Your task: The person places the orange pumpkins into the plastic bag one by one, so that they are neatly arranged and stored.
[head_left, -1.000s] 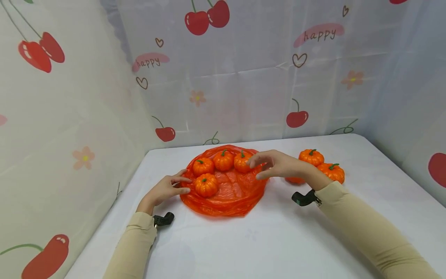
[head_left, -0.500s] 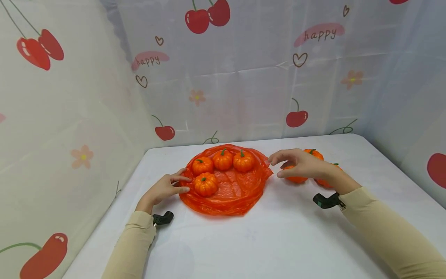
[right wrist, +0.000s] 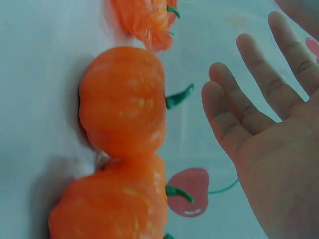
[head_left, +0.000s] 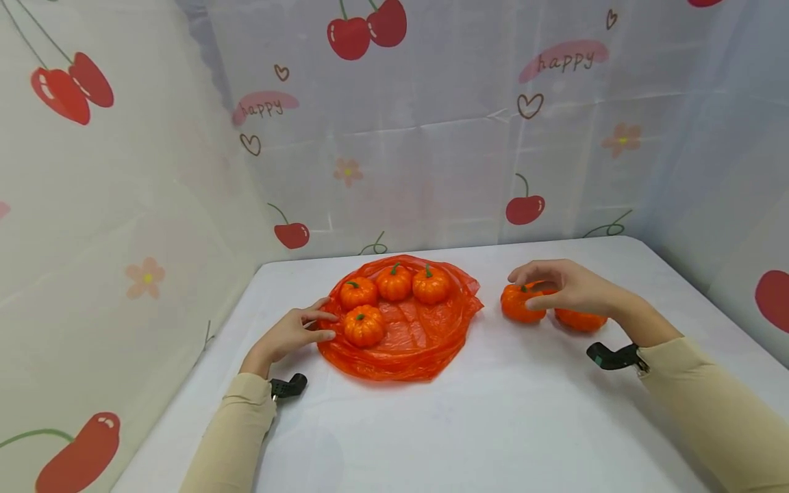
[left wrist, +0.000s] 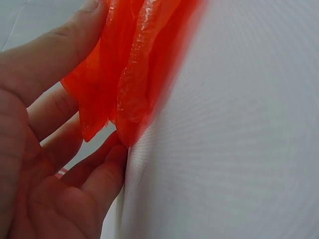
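Observation:
An orange-red plastic bag [head_left: 403, 363] lies spread on the table with several small orange pumpkins [head_left: 364, 326] inside along its left and back. My left hand [head_left: 288, 340] holds the left rim of the bag; in the left wrist view its thumb [left wrist: 60, 45] is on one side of the plastic and fingers are behind it. My right hand [head_left: 570, 287] hovers above the loose pumpkins on the right, fingers apart and holding nothing. Under its fingers sits one pumpkin [head_left: 518, 306], with another pumpkin [head_left: 579, 320] beside it. The hand partly hides a third one behind.
A white-covered table [head_left: 394, 438] carries everything. Cherry-printed curtains [head_left: 419, 164] hang close along its back and sides. In the right wrist view the near pumpkin [right wrist: 124, 102] and the second one [right wrist: 114, 204] stand touching or nearly so, green stems up.
My right hand has moved right, from over the bag's right side to above the loose pumpkins. My left hand and the pumpkins in the bag have stayed put.

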The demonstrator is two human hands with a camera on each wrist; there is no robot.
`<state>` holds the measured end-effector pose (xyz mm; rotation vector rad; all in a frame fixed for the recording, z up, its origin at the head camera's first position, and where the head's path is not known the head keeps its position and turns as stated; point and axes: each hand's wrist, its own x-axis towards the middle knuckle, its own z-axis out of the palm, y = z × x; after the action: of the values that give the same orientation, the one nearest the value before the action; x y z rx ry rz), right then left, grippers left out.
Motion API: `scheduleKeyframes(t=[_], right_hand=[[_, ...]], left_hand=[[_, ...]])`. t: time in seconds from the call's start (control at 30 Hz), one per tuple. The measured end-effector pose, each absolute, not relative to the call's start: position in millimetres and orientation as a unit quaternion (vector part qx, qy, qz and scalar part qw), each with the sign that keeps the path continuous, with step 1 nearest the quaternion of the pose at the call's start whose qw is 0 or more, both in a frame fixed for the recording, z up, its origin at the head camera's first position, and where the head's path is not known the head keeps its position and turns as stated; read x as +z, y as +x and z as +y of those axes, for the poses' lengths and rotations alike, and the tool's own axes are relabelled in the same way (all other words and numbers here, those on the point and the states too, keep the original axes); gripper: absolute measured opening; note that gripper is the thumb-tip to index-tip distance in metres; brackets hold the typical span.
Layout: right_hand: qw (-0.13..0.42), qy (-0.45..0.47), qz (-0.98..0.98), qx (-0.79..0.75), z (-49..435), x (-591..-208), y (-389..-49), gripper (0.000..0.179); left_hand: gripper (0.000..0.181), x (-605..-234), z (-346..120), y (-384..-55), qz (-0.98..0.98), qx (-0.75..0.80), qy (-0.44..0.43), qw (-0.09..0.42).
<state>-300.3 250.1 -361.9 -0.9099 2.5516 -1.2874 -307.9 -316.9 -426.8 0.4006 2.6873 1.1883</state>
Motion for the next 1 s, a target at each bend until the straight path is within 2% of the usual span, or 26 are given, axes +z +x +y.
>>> scheduleKeyframes(t=[0.3,0.63,1.0], right_hand=[[0.035,-0.276,0.867,-0.414,280.9,-359.1,-294.8,0.031],[-0.001,-0.228,0.886,-0.404,316.3,-373.6,-298.2,0.038],[0.044,-0.199,0.885,-0.419,339.5,-388.2,-305.4,0.044]], left_hand=[[0.045,-428.2,-317.4,-309.9,0.904,0.397,0.131,0.089],[0.044,-428.9,-316.3,-309.6,0.9,0.404,0.131,0.094],[0.046,-427.1,-316.9,-309.1,0.902,0.399,0.142,0.086]])
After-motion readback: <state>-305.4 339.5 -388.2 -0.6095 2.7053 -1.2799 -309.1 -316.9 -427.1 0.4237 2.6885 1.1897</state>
